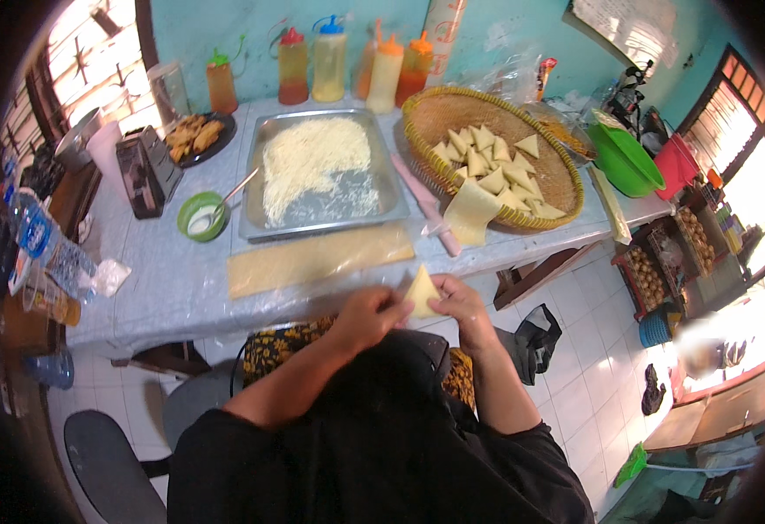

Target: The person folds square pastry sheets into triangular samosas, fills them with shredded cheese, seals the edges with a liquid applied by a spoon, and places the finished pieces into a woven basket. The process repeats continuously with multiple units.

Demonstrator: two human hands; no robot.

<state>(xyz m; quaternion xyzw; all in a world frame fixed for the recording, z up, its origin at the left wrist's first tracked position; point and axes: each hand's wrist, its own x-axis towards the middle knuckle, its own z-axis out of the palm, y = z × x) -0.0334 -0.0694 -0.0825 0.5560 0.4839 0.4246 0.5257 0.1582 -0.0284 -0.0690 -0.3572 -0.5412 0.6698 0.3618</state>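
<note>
Just over the table's front edge, a pale folded triangular pastry [421,293] is held between my two hands, its point upward. My left hand [371,316] pinches its left side, and my right hand [461,306] grips the lower right. Ahead lies a long strip of pastry wrapper [317,262], in front of a metal tray [253,166] of pale shredded filling [317,157]. A green bowl [192,225] of white paste holds a spoon [241,187]. To the right, a round woven basket [430,109] contains several folded triangles [487,155]; a wrapper sheet [472,212] hangs over its near rim.
A pink knife [426,205] lies between tray and basket. Several sauce bottles [330,61] line the wall. A box grater [148,170] and a dark plate of fried food [216,150] stand left. A green basin [624,162] sits far right; a chair [107,463] is at lower left.
</note>
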